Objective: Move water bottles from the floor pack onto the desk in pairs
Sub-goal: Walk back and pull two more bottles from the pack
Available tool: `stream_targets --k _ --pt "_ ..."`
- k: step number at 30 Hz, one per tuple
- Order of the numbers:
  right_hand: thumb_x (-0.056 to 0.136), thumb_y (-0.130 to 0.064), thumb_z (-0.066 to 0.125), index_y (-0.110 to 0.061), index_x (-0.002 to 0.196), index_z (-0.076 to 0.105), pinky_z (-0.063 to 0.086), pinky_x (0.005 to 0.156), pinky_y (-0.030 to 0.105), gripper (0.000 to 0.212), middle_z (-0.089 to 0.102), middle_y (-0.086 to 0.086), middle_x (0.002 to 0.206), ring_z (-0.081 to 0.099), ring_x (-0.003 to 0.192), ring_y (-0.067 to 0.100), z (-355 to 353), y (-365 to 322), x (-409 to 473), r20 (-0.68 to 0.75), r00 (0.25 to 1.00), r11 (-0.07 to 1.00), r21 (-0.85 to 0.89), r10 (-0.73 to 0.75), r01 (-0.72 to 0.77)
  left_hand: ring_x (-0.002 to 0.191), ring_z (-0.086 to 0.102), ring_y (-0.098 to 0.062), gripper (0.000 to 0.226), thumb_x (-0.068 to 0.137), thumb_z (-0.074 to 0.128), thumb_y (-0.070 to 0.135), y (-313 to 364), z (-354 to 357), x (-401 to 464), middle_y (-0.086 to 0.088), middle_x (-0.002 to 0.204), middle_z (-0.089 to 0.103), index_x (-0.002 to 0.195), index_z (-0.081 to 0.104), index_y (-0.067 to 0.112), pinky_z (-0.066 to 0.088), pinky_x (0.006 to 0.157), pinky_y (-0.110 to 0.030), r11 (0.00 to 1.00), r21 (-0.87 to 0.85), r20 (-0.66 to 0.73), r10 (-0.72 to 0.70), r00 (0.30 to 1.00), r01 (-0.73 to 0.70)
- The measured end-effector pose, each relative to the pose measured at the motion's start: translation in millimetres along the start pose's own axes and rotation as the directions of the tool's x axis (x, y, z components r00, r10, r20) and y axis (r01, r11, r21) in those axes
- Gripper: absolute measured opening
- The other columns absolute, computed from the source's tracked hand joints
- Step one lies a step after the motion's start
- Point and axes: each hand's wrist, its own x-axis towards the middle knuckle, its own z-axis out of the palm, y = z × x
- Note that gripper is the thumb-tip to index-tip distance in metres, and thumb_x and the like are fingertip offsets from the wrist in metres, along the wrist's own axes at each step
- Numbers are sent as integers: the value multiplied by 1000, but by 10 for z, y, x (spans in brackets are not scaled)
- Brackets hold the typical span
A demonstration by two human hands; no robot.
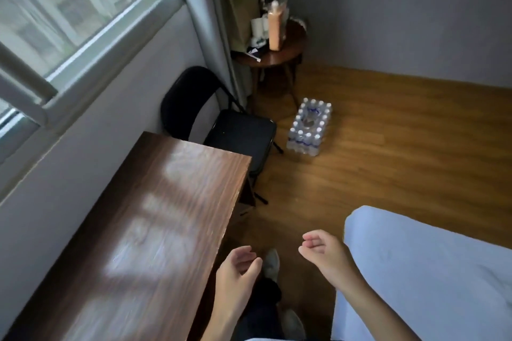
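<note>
- Two hands hang empty in the lower view: left hand (237,268) and right hand (325,253), fingers loosely curled, holding nothing.
- Shrink-wrapped bottle pack (310,127) sits on the wood floor (388,147), just beside the black chair (221,124), well apart from both hands.
- Bottles stand upright, caps up; the pack's long axis runs away from the viewer, slightly leftward. A gap in its middle probably means some bottles are out, though blur makes this uncertain.
- The desk (155,216) top looks bare.
- Best approach, I judge: walk over, crouch, grip one bottle per hand below the cap, lift straight up.
</note>
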Motion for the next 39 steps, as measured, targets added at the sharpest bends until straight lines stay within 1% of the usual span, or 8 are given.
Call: stream_targets --k 6,11,19,22,26,29,34,39 --pt "84 -4 66 -3 106 64 43 59 1 22 66 13 101 61 81 12 -178 -192 575 -137 988 996 68 64 -56 93 69 -5 32 84 74 20 407 217 948 7 98 73 115 67 13 56 87 -24 997 52 154 51 987 -60" --pt "83 -16 70 -15 103 65 46 64 9 21 68 0 95 64 89 11 -304 -452 1019 -226 967 989 117 120 -95 94 65 -1 31 87 71 26 858 311 1654 9 103 70 117 63 20 49 69 -6 981 127 261 109 959 -146" --pt "81 -22 71 -26 96 64 49 73 18 17 69 -7 93 65 91 8 -558 -738 1726 -264 943 969 195 202 -153 93 62 0 30 88 69 25 1397 575 2574 9 101 67 117 62 19 45 73 -8 964 194 364 103 926 -183" --pt "80 -22 72 -26 94 65 53 81 24 16 69 -8 90 66 90 8 -728 -789 2027 -284 933 964 208 224 -168 93 61 1 30 89 69 27 1567 771 2884 12 99 65 117 61 20 48 78 -13 959 221 387 84 918 -180" --pt "81 -20 72 -23 95 65 50 80 24 16 69 -6 92 65 91 10 -1034 -879 2508 -283 928 961 202 241 -188 94 62 -1 30 89 68 25 1850 1051 3268 9 101 67 117 61 19 51 85 -21 959 228 399 64 915 -167" --pt "80 -22 71 -28 93 65 54 84 31 15 69 -6 93 65 90 10 -1311 -938 2892 -267 933 961 201 241 -191 90 60 3 30 89 68 27 2113 1284 3555 18 95 63 117 60 21 54 87 -26 961 237 379 45 924 -144" --pt "80 -21 71 -20 101 66 54 79 32 21 69 -4 94 65 88 11 -1827 -1112 3527 -245 935 954 221 256 -203 90 64 0 31 87 69 25 2601 1665 4054 15 93 67 116 62 17 48 73 -12 964 236 336 38 941 -124" --pt "81 -20 72 -19 100 66 53 78 27 20 69 -3 92 65 88 9 -2204 -1324 4142 -208 950 959 211 234 -190 90 66 -3 32 86 71 22 3042 2029 4501 11 92 70 116 64 14 51 79 -17 965 238 318 28 948 -108"
